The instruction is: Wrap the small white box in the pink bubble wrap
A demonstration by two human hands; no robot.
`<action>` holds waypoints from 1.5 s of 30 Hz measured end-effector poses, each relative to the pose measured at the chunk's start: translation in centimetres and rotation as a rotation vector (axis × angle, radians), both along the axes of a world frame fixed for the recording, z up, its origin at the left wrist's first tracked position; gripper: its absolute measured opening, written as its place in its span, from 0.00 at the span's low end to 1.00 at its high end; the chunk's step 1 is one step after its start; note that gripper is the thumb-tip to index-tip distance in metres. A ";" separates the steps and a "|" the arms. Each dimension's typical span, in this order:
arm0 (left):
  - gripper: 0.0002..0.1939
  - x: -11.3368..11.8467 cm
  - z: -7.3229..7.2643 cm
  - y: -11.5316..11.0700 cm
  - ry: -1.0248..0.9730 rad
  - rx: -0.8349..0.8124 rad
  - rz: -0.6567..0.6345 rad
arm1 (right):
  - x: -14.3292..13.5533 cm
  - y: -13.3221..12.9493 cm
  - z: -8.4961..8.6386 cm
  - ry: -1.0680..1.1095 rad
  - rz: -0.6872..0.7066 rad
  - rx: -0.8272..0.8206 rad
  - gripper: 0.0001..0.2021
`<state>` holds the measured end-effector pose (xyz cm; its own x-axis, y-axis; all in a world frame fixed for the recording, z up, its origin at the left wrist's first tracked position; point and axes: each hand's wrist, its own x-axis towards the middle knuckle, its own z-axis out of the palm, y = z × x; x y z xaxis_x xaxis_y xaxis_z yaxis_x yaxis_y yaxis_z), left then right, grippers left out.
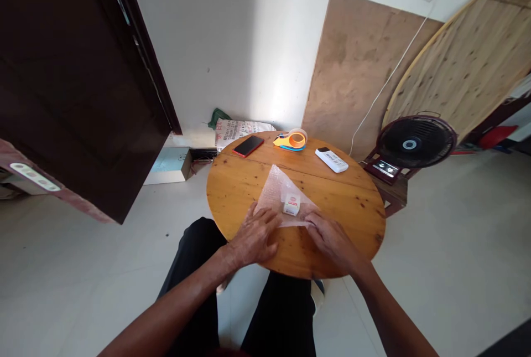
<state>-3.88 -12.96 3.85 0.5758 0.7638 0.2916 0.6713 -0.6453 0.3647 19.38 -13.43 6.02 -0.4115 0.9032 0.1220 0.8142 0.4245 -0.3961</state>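
A sheet of bubble wrap [271, 191] lies on the round wooden table, one corner pointing away from me. On its middle sits a small white box [292, 204] with red print. My left hand [255, 235] rests with its fingers spread over the near left edge of the wrap, holding nothing. At the right corner of the wrap, my right hand [329, 235] has its fingers pressed together on the plastic, just right of the box.
Along the far side of the round table [232, 174] are a red-edged phone [248, 146], an orange tape dispenser [290, 140] and a white device [332, 160]. A black fan [417, 141] stands beyond the table at the right. A dark door [74, 69] is at the left.
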 end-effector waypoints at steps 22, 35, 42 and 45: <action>0.06 3.1 -0.2 8.8 -0.628 -0.525 0.061 | 2.2 6.1 -0.9 0.548 -0.112 -0.331 0.17; 0.08 4.1 -0.5 9.2 -0.877 -0.694 -0.007 | 1.3 6.6 -0.1 0.686 -0.017 -0.410 0.15; 0.08 4.1 0.2 8.8 -0.794 -0.723 0.070 | 1.6 6.6 -2.4 0.691 -0.201 -0.404 0.11; 0.08 4.1 0.0 9.0 -0.673 -0.635 0.088 | 1.5 6.5 -2.7 0.718 -0.243 -0.433 0.12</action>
<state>0.26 -3.92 3.90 0.3699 0.9274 0.0553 0.2266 -0.1478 0.9627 20.86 -6.90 3.28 -0.1565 0.9829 -0.0967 0.3540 -0.0356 -0.9346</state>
